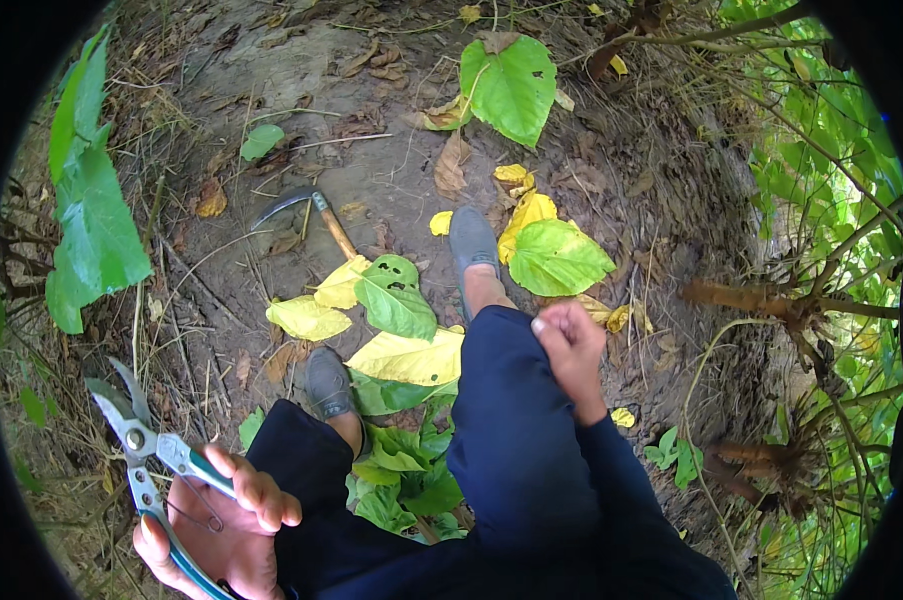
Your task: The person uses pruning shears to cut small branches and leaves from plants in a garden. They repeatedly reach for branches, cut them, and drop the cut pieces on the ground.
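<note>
My left hand (223,517) holds a pair of bypass pruning shears (155,450) at the lower left, palm up, with the blades apart and pointing up and left. Curled fingers make my right hand (574,352) a loose fist beside my right knee; no object shows in it. On the soil ahead of my feet lies a sickle (331,221) with a curved metal blade and a wooden handle, whose end meets a yellow leaf (343,283). A green leaf with holes (397,296) lies between my shoes, overlapping a large pale yellow leaf (414,356).
Cut woody stumps with thin branches (751,298) stand along the right. A tall plant's large green leaves (95,225) rise at the left. More green leaves (421,472) are between my legs. Dry leaves and twigs litter the bare soil (376,176).
</note>
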`<action>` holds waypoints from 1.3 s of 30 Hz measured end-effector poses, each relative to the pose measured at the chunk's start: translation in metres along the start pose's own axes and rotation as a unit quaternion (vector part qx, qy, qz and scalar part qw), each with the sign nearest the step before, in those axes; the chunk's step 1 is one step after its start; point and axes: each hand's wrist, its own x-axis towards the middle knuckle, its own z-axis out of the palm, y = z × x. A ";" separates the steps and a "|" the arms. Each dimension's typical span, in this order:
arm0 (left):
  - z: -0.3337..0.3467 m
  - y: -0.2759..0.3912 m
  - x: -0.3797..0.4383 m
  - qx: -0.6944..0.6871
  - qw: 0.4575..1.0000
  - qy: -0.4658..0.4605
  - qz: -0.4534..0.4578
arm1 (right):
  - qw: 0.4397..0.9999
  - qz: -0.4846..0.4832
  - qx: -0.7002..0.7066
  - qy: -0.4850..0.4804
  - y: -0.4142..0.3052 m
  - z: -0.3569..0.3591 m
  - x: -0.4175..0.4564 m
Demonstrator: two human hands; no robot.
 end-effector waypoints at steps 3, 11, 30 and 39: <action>-0.003 0.000 0.001 -0.002 1.000 -0.005 -0.015 | 0.999 -0.011 -0.046 0.020 -0.007 0.004 -0.027; -0.005 -0.001 0.005 0.014 0.999 -0.001 -0.040 | 0.985 0.158 0.062 -0.005 -0.016 0.000 -0.058; 0.002 -0.007 0.008 0.021 0.999 0.032 -0.024 | 0.933 0.048 0.084 -0.347 0.054 0.033 0.083; 0.012 -0.020 0.007 0.010 0.993 0.119 -0.008 | 0.893 0.088 -0.058 -0.438 0.114 0.068 0.130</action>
